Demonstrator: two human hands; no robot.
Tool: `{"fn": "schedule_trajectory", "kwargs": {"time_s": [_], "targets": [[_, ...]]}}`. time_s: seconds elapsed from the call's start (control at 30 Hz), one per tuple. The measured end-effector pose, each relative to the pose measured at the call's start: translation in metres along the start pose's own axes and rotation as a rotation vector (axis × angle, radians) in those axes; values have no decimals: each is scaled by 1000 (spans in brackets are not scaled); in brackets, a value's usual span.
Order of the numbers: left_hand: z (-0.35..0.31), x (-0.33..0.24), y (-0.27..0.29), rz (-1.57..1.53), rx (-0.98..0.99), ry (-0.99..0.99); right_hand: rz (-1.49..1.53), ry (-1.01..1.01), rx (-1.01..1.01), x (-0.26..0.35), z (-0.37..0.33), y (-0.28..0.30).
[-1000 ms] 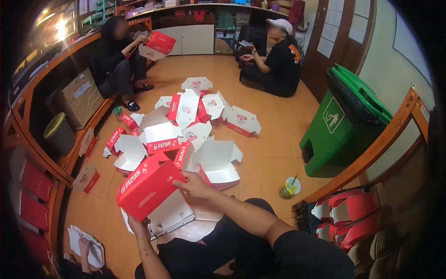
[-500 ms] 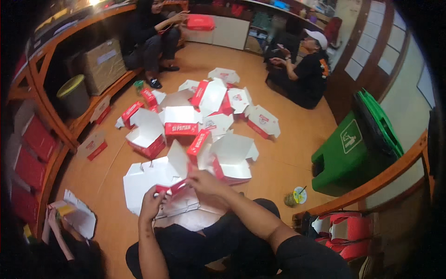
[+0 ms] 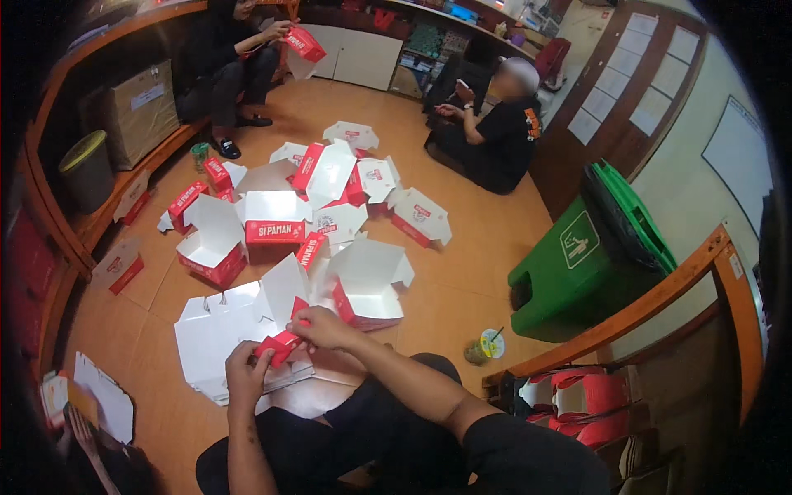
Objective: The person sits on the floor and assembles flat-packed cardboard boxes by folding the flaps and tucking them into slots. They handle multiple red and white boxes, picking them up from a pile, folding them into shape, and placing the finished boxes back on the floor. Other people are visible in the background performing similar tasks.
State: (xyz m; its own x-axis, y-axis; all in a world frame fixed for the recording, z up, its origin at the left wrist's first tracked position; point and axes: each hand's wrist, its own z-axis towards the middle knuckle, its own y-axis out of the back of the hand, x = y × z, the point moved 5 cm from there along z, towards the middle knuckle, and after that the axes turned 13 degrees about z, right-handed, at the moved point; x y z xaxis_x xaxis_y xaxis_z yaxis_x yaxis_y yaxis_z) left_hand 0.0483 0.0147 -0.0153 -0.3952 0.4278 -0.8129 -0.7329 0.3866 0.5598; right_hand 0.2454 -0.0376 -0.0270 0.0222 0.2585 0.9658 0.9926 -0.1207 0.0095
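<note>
Low in front of my crossed legs, both hands grip a red-and-white cardboard box (image 3: 280,346) at its red side. My left hand (image 3: 245,370) pinches the left end, and my right hand (image 3: 324,328) closes over the right end. White inner panels of cardboard rise just behind the fingers; I cannot tell which belong to the held box. Under and left of it lies a stack of flat white box blanks (image 3: 202,338). Right beside my right hand stands a half-folded box (image 3: 371,299) with its lid up.
A heap of folded red-and-white boxes (image 3: 275,231) spreads across the floor ahead. To the right are a drink cup (image 3: 492,343), a green wheeled bin (image 3: 577,256) and a wooden rail (image 3: 627,330). Two people sit at the back; another person's hands (image 3: 82,429) work at lower left.
The whole view has swung right, so the scene sits further left. My hands have tilted the red side, and more of its face shows. The person at back left has turned their red box.
</note>
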Motion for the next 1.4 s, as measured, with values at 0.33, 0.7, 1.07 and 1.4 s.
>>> {"fn": "schedule_trajectory", "kwargs": {"time_s": [0.33,0.7,1.07,1.4], "targets": [[-5,0,-15,106,-124,-15,92,50,-32,-15,-4,-22],[4,6,-12,158,83,105,-519,731,-412,25,-26,-26],[8,18,1,4,-131,119,-479,1091,-372,29,-33,-32],[8,18,0,298,61,63,-329,661,-333,-10,20,-4]]}}
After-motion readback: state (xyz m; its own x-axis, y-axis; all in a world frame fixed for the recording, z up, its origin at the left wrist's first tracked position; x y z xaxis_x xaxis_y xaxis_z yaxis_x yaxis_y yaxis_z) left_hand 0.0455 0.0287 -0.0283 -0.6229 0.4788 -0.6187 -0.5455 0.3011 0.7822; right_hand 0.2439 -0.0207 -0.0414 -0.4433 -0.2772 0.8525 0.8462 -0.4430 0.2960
